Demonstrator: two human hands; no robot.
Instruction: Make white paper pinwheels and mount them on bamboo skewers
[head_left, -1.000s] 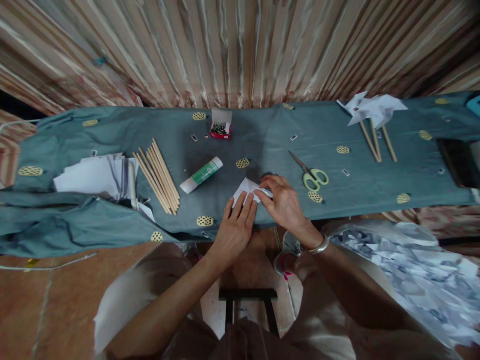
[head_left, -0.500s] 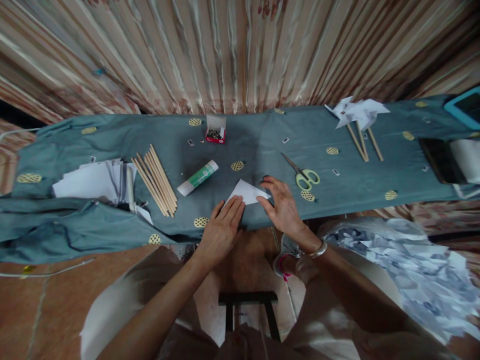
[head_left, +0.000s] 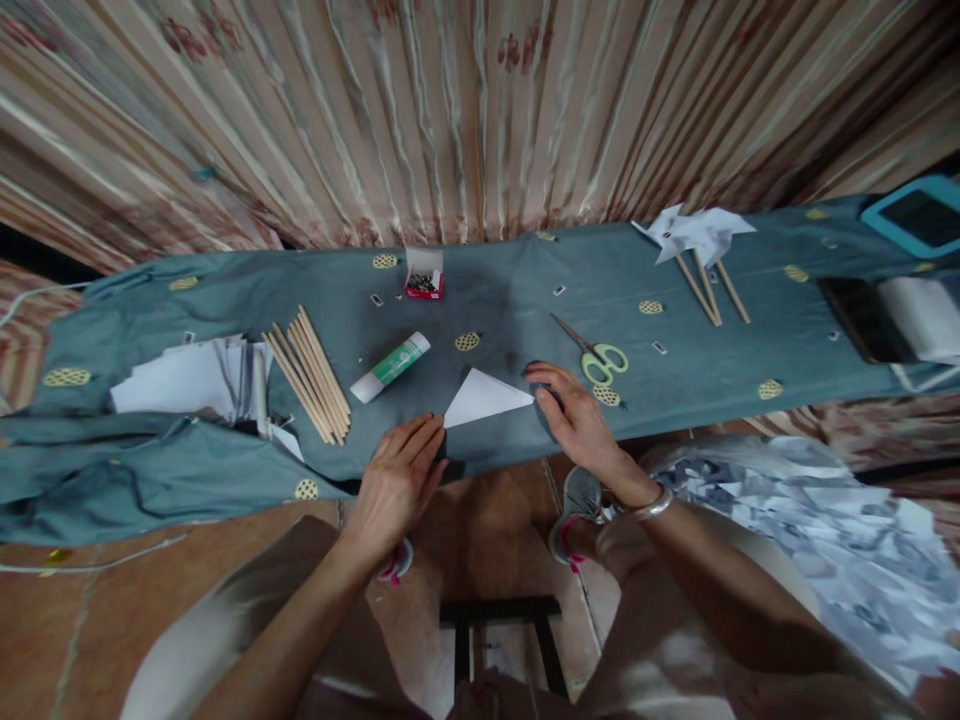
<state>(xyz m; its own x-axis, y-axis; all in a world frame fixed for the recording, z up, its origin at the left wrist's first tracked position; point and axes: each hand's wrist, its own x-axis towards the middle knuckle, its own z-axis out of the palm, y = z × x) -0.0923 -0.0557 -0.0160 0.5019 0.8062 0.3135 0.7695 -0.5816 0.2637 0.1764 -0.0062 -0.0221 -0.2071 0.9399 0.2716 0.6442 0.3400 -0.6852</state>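
Left hand (head_left: 397, 475): quite flat, fingers lying close together, tips at the left corner of the paper (head_left: 484, 398); it grips nothing.
Right hand (head_left: 577, 415): thumb and fingers apart, at the paper's right tip; whether it touches, I cannot tell.
Paper: white triangle, lying on the cloth (head_left: 510, 300) between both hands.
Scissors (head_left: 604, 362): near the right hand.
Tube (head_left: 390, 367): beyond the left hand.
Sticks (head_left: 307, 378): farther left.

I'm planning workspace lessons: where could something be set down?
Open cloth: between red box and scissors, and between scissors and pinwheels. Crowded: left side, with paper stack, loose sticks and glue stick; near edge, where left hand and right hand flank white paper.
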